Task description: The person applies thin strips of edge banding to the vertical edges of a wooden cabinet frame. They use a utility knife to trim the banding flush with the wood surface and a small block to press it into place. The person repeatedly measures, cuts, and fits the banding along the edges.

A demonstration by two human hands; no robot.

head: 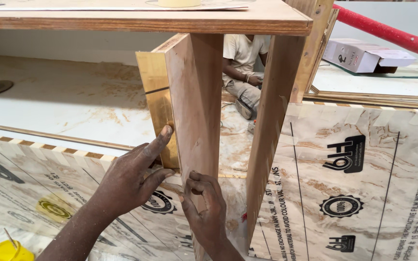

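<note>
Containers: a yellow plastic tub sat at the bottom left with a thin stick poking out; I couldn't tell its contents. A white cardboard box lay closed on the far surface by a red-handled broom.

My left hand had its fingers spread apart, the forefinger tip pressing the shiny gold edge strip on the front edge of the upright brown plywood panel. My right hand had its fingers pinched together low on that panel's face, just below the strip's lower end; I couldn't tell what they gripped. The panel stood upright under the plywood counter, the strip just above both hands.
</note>
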